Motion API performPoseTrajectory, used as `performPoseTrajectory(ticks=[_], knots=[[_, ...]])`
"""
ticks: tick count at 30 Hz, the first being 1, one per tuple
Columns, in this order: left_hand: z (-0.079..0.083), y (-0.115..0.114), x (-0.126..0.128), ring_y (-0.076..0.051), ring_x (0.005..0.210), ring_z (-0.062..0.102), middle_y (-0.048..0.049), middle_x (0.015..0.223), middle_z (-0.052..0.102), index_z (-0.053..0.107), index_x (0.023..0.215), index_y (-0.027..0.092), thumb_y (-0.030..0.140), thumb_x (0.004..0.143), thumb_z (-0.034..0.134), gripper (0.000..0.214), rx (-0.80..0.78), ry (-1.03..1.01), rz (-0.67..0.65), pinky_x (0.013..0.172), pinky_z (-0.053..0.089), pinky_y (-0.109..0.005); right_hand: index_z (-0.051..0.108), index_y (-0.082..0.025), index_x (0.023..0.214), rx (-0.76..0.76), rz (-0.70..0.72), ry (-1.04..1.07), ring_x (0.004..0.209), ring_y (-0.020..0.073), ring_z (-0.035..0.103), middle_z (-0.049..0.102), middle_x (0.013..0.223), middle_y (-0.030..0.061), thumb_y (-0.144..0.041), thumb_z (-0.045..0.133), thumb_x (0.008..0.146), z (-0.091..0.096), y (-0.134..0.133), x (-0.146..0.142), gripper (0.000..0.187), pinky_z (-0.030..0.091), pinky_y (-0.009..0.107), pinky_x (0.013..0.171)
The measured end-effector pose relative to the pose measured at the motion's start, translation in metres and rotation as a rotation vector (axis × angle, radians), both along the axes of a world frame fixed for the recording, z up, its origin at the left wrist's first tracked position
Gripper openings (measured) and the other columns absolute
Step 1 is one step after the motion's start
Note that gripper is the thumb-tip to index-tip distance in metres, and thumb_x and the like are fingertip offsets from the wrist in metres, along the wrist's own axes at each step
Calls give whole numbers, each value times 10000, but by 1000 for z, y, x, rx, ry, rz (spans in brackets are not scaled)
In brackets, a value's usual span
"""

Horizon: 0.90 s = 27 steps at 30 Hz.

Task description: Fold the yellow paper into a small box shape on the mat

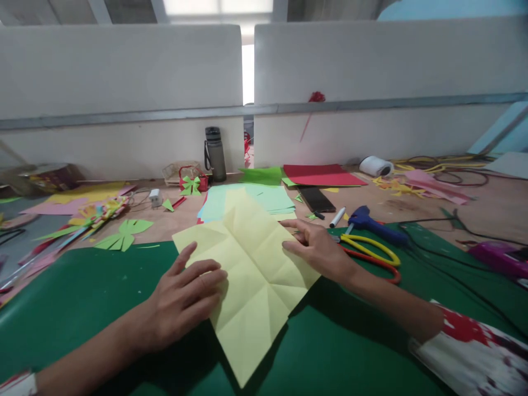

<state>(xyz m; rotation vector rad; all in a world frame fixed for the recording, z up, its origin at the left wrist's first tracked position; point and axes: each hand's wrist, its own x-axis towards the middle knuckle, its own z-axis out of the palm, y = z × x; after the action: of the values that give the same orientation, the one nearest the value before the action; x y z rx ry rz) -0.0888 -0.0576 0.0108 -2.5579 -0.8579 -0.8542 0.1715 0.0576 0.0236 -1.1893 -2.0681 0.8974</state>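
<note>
A creased pale yellow paper sheet [251,275] lies unfolded on the green cutting mat [82,308], turned like a diamond. My left hand [185,300] rests flat on the sheet's left side, fingers stretched out and slightly spread. My right hand [317,247] touches the sheet's right corner, with its fingers extended over the paper edge. Neither hand grips the sheet; both press on it.
Yellow and red scissors [371,253] and a blue glue gun [377,223] lie right of my right hand. Behind the sheet sit a stack of light green paper [268,198], red paper [319,175], a phone [316,199], a marker [337,217] and a grey bottle [215,154]. Paper scraps crowd the left.
</note>
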Motion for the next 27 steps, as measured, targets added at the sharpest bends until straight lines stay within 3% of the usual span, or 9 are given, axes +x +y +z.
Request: performPoseTrajectory(ticks=[5, 10, 15, 18, 21, 23, 25, 27], knots=[[-8, 0, -18, -179, 1026, 569, -56, 991, 672, 552, 851, 177, 142, 894, 423, 140, -29, -69, 104, 1045, 247, -542, 476, -146, 1222, -115, -1, 86, 428, 88, 331, 313, 502, -84, -293, 523, 759, -4, -1, 8, 488, 265, 214, 418], [-23, 8, -21, -157, 1034, 579, -50, 952, 693, 565, 841, 157, 116, 905, 381, 199, -12, -58, 71, 1066, 250, -478, 477, -165, 1218, -248, 64, 173, 418, 79, 315, 310, 511, -83, -280, 515, 760, -13, -1, 7, 474, 253, 207, 403], [-30, 6, -20, -195, 1138, 508, -83, 1078, 653, 559, 892, 130, 101, 908, 358, 204, -99, 52, 14, 1052, 288, -460, 498, -152, 1203, -239, 21, 137, 399, 68, 280, 272, 496, -96, -262, 529, 735, -19, 5, 6, 482, 236, 201, 382], [-19, -2, -13, -193, 1069, 534, -89, 1050, 650, 545, 893, 126, 92, 911, 341, 207, -172, 134, -12, 1038, 305, -456, 499, -150, 1216, -115, 4, -12, 420, 95, 369, 341, 478, -87, -249, 521, 737, -19, 13, 5, 490, 316, 221, 410], [-5, -9, 2, -160, 824, 578, -64, 824, 649, 537, 888, 140, 110, 917, 318, 223, -201, 190, -10, 944, 390, -418, 518, -142, 1201, 149, 36, -213, 685, 200, 574, 612, 675, 17, -229, 535, 742, -16, 17, 4, 467, 459, 338, 646], [0, -13, 15, -145, 638, 523, -38, 683, 593, 529, 901, 136, 120, 912, 318, 212, -223, 238, -22, 775, 452, -366, 544, -141, 1163, 391, 75, -290, 957, 275, 563, 653, 965, 105, -206, 548, 748, -13, 13, 3, 420, 411, 445, 852], [2, -17, 27, -142, 547, 454, -25, 621, 535, 517, 878, 136, 117, 899, 322, 197, -271, 295, 15, 606, 426, -313, 567, -160, 1117, 567, 130, -287, 1078, 287, 513, 620, 1094, 122, -191, 540, 772, -11, 2, 0, 347, 349, 478, 942], [2, -21, 41, -150, 519, 429, -29, 617, 517, 504, 820, 143, 123, 889, 321, 196, -313, 341, 50, 526, 378, -302, 578, -179, 1085, 554, 240, -255, 1047, 246, 540, 630, 1078, 105, -196, 517, 808, -9, -13, -4, 284, 399, 419, 915]])
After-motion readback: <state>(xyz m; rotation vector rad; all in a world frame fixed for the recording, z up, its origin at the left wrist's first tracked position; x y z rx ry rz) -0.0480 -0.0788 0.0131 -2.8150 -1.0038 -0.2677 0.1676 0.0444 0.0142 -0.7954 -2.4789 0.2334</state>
